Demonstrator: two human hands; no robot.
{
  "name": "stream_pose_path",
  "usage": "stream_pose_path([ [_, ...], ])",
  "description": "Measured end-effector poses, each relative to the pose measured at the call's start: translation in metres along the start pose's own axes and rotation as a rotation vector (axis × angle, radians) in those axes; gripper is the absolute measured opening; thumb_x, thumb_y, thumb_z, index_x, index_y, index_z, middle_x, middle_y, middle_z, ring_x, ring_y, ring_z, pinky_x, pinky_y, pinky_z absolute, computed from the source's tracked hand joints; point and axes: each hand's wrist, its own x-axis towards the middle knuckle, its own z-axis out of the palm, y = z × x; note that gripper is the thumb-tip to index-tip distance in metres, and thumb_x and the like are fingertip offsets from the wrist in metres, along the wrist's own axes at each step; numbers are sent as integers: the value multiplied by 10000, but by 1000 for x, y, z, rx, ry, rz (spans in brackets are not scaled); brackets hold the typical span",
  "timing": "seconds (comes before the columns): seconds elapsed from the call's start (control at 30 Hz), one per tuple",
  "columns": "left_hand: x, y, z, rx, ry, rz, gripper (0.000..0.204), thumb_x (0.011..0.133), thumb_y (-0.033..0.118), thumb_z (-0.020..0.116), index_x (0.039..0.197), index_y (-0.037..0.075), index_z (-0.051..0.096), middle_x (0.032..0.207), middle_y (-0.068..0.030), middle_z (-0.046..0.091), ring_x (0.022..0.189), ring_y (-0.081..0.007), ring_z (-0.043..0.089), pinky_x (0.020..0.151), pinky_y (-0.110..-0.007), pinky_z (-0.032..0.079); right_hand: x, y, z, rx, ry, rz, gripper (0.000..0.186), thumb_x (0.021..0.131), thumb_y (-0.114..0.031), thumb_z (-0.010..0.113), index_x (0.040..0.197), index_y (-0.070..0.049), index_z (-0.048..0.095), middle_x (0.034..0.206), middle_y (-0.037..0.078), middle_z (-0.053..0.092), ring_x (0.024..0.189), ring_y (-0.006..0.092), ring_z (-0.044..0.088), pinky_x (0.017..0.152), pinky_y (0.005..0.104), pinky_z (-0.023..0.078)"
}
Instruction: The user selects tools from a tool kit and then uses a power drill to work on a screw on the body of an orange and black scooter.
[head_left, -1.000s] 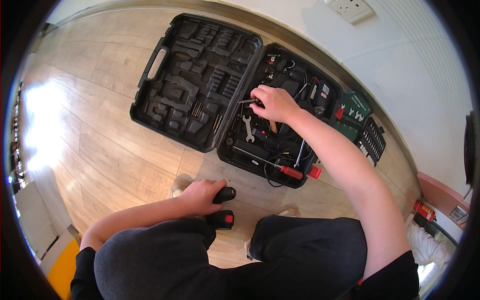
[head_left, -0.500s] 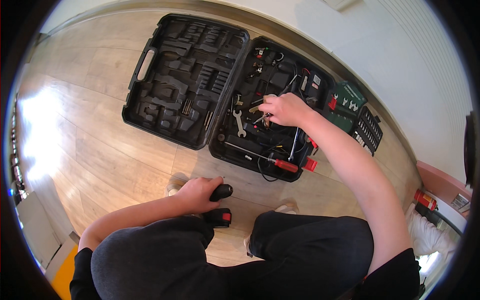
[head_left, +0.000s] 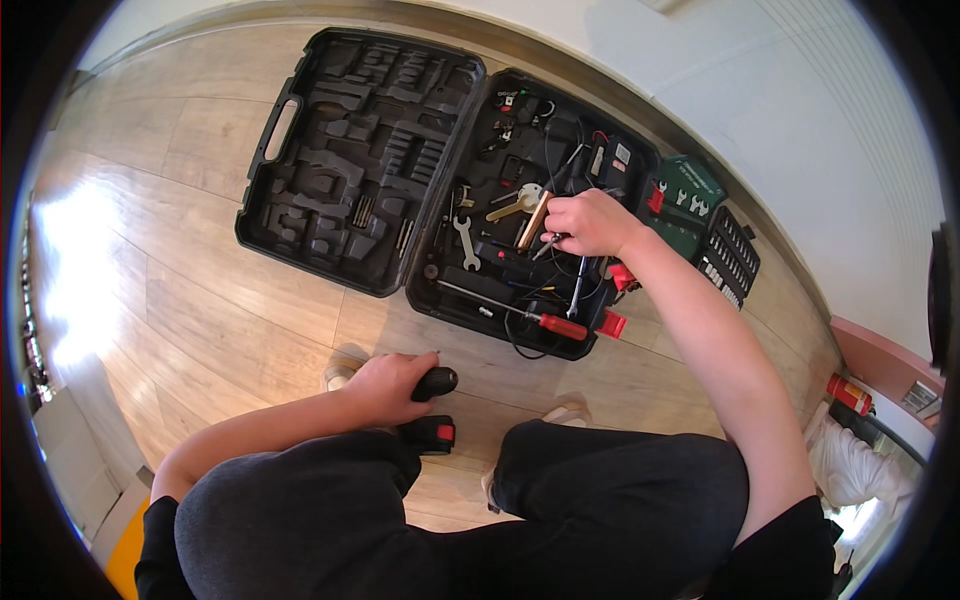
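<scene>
Head camera: I see the right hand (head_left: pixel 592 222) in a narrow pinch on a slim tool (head_left: pixel 547 246), bright metal at its lower-left end, the rest hidden by the fingers; can't tell its exact kind. It sits over the loaded half of an open black tool case (head_left: pixel 425 262). Left hand (head_left: pixel 383 388) is curled around a black drill (head_left: pixel 436 384) near the left knee, well apart from the case: rounded dark nose, blocky base with a red patch, grip mostly covered. Under and near the right hand I get a wooden-edged piece (head_left: pixel 533 221), a silver open-end wrench (head_left: pixel 466 246) and a long-shafted screwdriver (head_left: pixel 562 327) with a clear red handle. Green tray (head_left: pixel 680 238) and socket set (head_left: pixel 730 262) lie just right of the case.
</scene>
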Motion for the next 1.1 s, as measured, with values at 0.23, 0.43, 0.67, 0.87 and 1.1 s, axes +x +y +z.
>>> stream_pose_path([
  [0.23,1,3,0,3,6,18,365,822,240,743,1076,85,531,873,-190,683,873,-425,670,746,-529,530,23,0,12,9,264,260,147,801,-174,752,918,-124,677,877,55,601,711,293,676,610,415,556],
  [0.43,1,5,0,-16,-6,41,342,819,213,732,1057,79,526,880,-180,682,877,-428,665,746,-536,523,66,-9,23,-34,349,156,78,825,-132,685,846,-96,619,929,73,576,692,286,679,589,415,568],
  [0.67,3,-4,6,-47,26,24,343,808,199,745,1055,76,540,878,-180,680,877,-424,669,747,-522,524,67,-10,33,-237,217,149,28,816,-104,629,800,-92,610,889,94,555,702,289,680,587,419,565],
  [0.87,4,-3,5,-16,5,60,387,798,217,754,1080,76,529,865,-191,679,872,-428,669,754,-532,523,72,-11,10,14,193,29,175,760,-110,770,871,-76,638,923,54,577,691,264,659,623,391,564],
  [1.1,3,-7,4,-1,0,42,395,802,228,747,1097,77,532,844,-189,680,862,-421,680,752,-532,531,97,-112,-7,2276,22,395,137,1014,-138,626,1132,-74,654,1009,74,687,508,19,368,460,187,295],
])
